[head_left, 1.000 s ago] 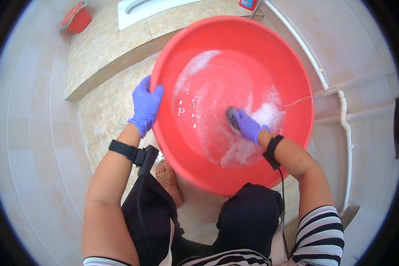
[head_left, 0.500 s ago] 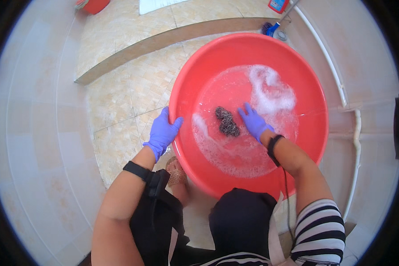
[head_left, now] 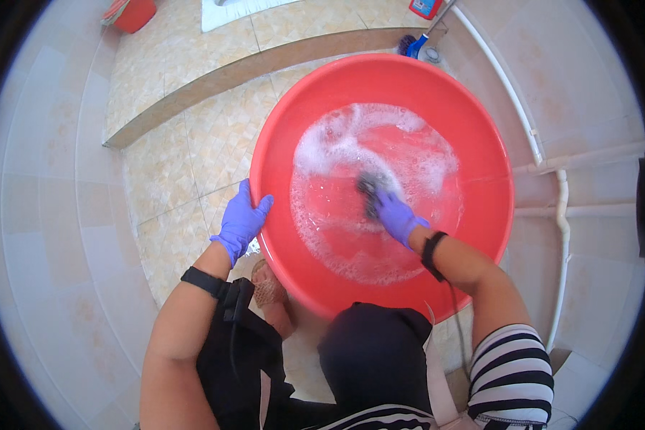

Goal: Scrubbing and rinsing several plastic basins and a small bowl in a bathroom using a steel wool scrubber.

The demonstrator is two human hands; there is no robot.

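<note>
A large round red basin (head_left: 466, 115) stands on the floor in front of me, with sudsy water (head_left: 330, 158) in its bottom. My left hand (head_left: 241, 217), in a purple glove, grips the basin's left rim, thumb on the inner side and fingers outside. Near the middle of the water is a dark grey, speckled lump that looks like a wire scourer (head_left: 368, 185), blurred by motion. My right hand (head_left: 398, 215), also gloved in purple, is down on the scourer with its fingers closed over the near part. The fingertips are partly hidden there.
Beyond the basin, a tiled step (head_left: 229, 75) crosses the floor. A blue-headed brush (head_left: 414, 47) and a red bottle (head_left: 426, 7) are by the far right wall, where white pipes (head_left: 512, 93) run. A small red container (head_left: 132, 16) sits far left. My sandalled foot (head_left: 269, 290) is beside the basin.
My right hand has moved from beside the scourer onto it. The foam has swirled from the right side toward the far left. My left hand keeps its hold on the rim.
</note>
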